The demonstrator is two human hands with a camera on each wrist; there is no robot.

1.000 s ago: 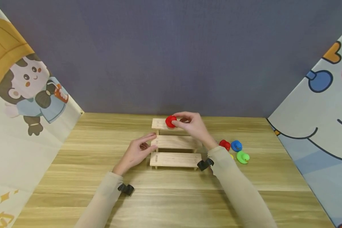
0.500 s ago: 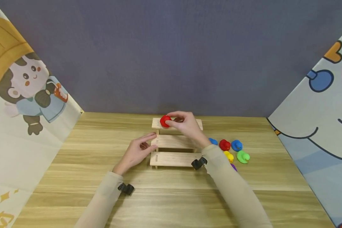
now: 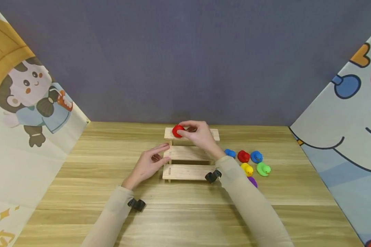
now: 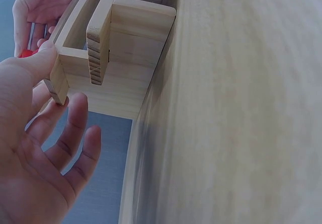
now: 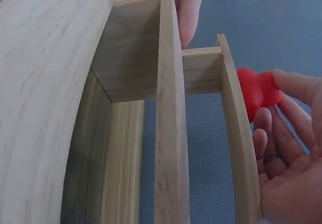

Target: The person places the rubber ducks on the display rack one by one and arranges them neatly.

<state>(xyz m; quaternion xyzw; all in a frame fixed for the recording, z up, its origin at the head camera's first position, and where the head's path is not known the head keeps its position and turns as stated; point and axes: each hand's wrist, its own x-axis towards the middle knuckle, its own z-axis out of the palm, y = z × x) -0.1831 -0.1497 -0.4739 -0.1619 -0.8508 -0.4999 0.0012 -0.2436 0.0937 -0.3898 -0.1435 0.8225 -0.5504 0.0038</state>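
A three-tier wooden step shelf point(image 3: 188, 172) stands on the table. At the left end of its middle step, my left hand point(image 3: 148, 164) holds the board between thumb and fingers; the left wrist view shows the thumb against the board's end. Over the top step, my right hand point(image 3: 201, 136) pinches a red toy duck point(image 3: 178, 131) between thumb and forefinger. The duck's base touches the board in the right wrist view, where the red duck point(image 5: 254, 93) shows from the side. Part of the top step is hidden behind the right hand.
Right of the shelf lie several toy ducks: two blue ones, including a blue duck point(image 3: 256, 156), a red duck point(image 3: 243, 156), a yellow duck point(image 3: 247, 169), a green duck point(image 3: 263, 169) and a partly covered purple one point(image 3: 253, 181). A grey wall point(image 3: 185, 61) rises behind the table.
My right hand has moved left along the top step with the red duck, slowing lately. More ducks show beside the right sleeve. The left hand has stayed put.
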